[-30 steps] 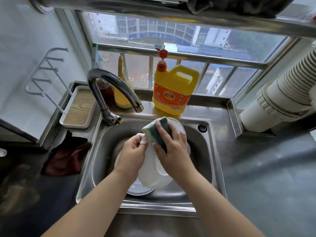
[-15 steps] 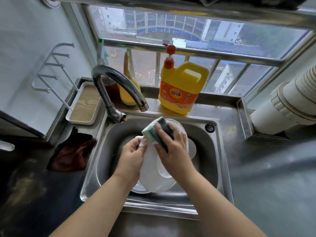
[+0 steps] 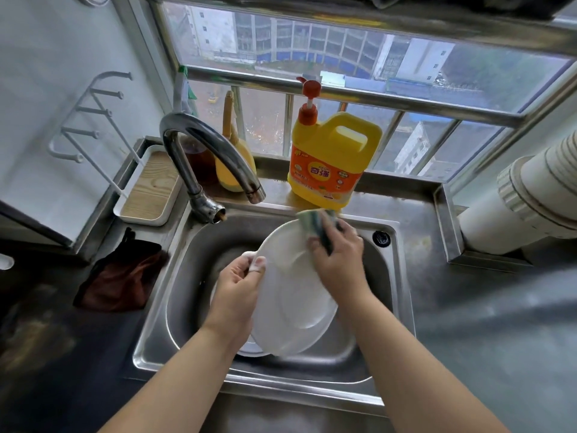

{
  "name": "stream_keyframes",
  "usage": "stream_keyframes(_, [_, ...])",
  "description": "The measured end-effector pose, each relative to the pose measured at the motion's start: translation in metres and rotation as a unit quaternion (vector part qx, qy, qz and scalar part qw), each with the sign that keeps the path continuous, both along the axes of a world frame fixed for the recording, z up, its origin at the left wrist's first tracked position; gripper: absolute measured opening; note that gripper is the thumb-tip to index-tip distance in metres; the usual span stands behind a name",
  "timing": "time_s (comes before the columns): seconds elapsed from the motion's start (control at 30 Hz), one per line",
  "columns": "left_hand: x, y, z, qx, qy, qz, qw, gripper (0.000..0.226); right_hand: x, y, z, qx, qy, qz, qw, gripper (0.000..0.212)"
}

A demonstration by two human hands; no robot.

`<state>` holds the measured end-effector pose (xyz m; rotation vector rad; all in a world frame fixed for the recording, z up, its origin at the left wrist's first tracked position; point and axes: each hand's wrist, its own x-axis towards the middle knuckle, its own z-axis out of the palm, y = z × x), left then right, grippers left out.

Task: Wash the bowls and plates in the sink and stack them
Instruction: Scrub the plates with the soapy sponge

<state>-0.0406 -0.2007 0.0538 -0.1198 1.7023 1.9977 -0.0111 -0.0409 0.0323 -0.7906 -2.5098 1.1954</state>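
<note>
A: Sink point(image 3: 402, 307), steel, set in a dark counter point(image 3: 487, 323). Both hands over the basin.

B: Left hand?

A: Left hand point(image 3: 239, 287) grips the plate point(image 3: 290, 295) at its left rim, fingers curled round the edge, suds on the fingertips. Plate white, held tilted above the basin, its far edge toward the back rim of the sink.

B: Right?

A: Right hand point(image 3: 338, 257) holds the sponge point(image 3: 317, 225), green and pale, fingers curled over it. Sponge pressed on the plate's far rim, close to the back edge of the sink. Sponge and fingers blurred.

B: Other dishes?

A: At least one more white dish point(image 3: 249, 350) in the basin, under the held plate near the front left; only a sliver shows, so plate or bowl I cannot tell.

B: Surroundings?

A: Tap point(image 3: 206, 151) at the sink's back left corner, spout arched over the basin, no water visible. Yellow jug point(image 3: 331, 164) with a red pump stands on the ledge behind the sink's back edge. White tray point(image 3: 150, 189) with a wood base left of the tap. Dark red cloth point(image 3: 121, 279) on the counter beside the sink's left edge. White pipe point(image 3: 524, 198) at the right.
</note>
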Motion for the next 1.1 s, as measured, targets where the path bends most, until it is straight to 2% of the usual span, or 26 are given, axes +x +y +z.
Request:
stream_keyframes(0.03, [0.0, 0.001, 0.0, 0.003, -0.001, 0.004, 1.0, 0.023, 0.0, 0.01, -0.003, -0.041, -0.034, -0.039, 0.998, 0.051])
stream_keyframes(0.1, [-0.002, 0.003, -0.001, 0.005, 0.002, 0.008, 1.0, 0.022, 0.002, 0.012, -0.005, -0.054, -0.07, -0.069, 0.994, 0.053])
stream_keyframes(0.27, [-0.006, 0.004, -0.006, 0.016, -0.005, 0.006, 1.0, 0.021, 0.004, -0.038, 0.009, 0.032, 0.022, 0.07, 0.997, 0.055])
stream_keyframes(0.33, [-0.007, 0.003, -0.008, 0.019, -0.012, 0.013, 1.0, 0.021, -0.003, -0.035, 0.006, 0.063, 0.026, 0.082, 0.994, 0.056])
stream_keyframes(0.47, [-0.009, -0.004, -0.01, 0.027, -0.018, 0.033, 0.999, 0.023, -0.011, 0.004, -0.006, -0.079, -0.055, -0.047, 0.994, 0.055])
stream_keyframes(0.53, [-0.011, -0.006, -0.009, 0.029, -0.011, 0.033, 0.999, 0.024, -0.008, 0.006, -0.009, -0.068, -0.103, -0.086, 0.989, 0.054])
stream_keyframes(0.6, [-0.013, -0.005, -0.009, 0.017, 0.005, 0.023, 1.0, 0.024, -0.007, -0.011, -0.002, -0.043, -0.069, -0.055, 0.995, 0.056])
stream_keyframes(0.7, [-0.012, -0.003, -0.009, -0.003, 0.017, -0.005, 1.0, 0.02, -0.013, -0.041, 0.009, -0.008, 0.01, 0.046, 0.999, 0.057])
stream_keyframes(0.77, [-0.011, -0.005, -0.009, 0.004, 0.005, -0.003, 1.0, 0.02, -0.02, -0.042, 0.011, 0.011, 0.015, 0.053, 0.998, 0.057])
stream_keyframes(0.87, [-0.01, -0.01, -0.009, 0.018, -0.001, 0.012, 1.0, 0.022, -0.02, -0.015, -0.003, -0.063, -0.037, -0.028, 0.997, 0.055])
stream_keyframes(0.97, [-0.015, -0.012, -0.01, 0.038, -0.004, 0.05, 0.998, 0.027, -0.006, 0.008, -0.028, -0.159, -0.098, -0.138, 0.973, 0.056])
stream_keyframes(1.1, [-0.024, -0.015, -0.014, 0.086, -0.022, 0.081, 0.993, 0.035, 0.018, -0.004, -0.042, -0.264, -0.086, -0.197, 0.94, 0.054])
